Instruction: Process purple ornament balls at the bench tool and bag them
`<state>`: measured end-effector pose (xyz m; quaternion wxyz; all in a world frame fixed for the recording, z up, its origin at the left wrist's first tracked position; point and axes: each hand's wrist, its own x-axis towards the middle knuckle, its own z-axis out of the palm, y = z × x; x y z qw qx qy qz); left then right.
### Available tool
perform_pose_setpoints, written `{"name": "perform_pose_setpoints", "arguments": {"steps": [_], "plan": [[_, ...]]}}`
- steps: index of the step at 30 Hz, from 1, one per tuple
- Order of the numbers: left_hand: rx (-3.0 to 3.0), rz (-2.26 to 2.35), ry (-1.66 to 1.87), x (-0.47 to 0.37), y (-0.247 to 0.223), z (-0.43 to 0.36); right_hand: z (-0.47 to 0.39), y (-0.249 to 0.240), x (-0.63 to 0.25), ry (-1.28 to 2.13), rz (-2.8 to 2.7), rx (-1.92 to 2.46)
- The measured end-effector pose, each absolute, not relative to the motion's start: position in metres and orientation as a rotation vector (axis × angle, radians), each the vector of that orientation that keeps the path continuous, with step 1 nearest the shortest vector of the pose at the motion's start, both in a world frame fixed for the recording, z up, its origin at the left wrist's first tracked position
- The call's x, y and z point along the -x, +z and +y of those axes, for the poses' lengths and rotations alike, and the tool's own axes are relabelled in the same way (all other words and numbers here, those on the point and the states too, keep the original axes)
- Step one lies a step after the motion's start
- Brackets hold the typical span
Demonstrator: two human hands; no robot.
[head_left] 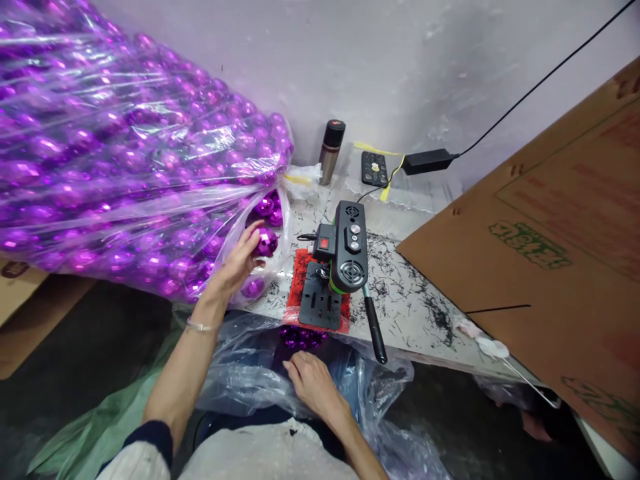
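Observation:
My left hand is at the mouth of a large clear plastic bag, its fingers curled round a shiny purple mirror-faceted ball. More purple balls lie by the bag's opening. My right hand is low in front of my body, over an open clear plastic bag with several purple balls in it. Its fingers are bent together, and what they hold, if anything, is hidden. Between and beyond my hands stands a small black machine with a slotted base plate and a black-gripped lever.
The big bag of purple balls fills the left. Behind the machine are a thermos flask, a dark patterned phone-like slab and a black power adapter. Black snippets litter the table. A cardboard box stands right.

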<state>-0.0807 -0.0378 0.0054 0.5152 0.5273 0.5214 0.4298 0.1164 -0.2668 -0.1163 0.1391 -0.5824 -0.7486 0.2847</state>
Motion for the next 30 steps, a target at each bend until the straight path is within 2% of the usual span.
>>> {"name": "perform_pose_setpoints", "arguments": {"steps": [4,7,12,17,21,25,30], "plan": [[-0.893,0.974,0.903,0.074,-0.005,-0.104,-0.260,-0.088,-0.123,0.737,-2.113,1.461],[-0.798,0.954,0.813,0.061,-0.028,-0.136,-0.261,-0.069,-0.122,0.483,-1.875,1.262],[-0.739,0.942,0.678,0.044,-0.053,-0.165,-0.259,-0.057,-0.107,0.070,-1.618,1.401],[-0.687,0.888,0.740,0.032,-0.051,-0.175,-0.253,-0.061,-0.101,0.088,-1.600,1.491],[-0.759,1.055,0.851,0.018,-0.061,-0.157,-0.259,-0.061,-0.106,0.129,-1.602,1.457],[-1.047,1.201,0.954,0.001,-0.077,-0.132,-0.270,-0.065,-0.110,0.217,-1.659,1.405],[-1.465,1.368,0.904,-0.008,-0.088,-0.122,-0.287,-0.077,-0.112,0.292,-1.679,1.419]]}}
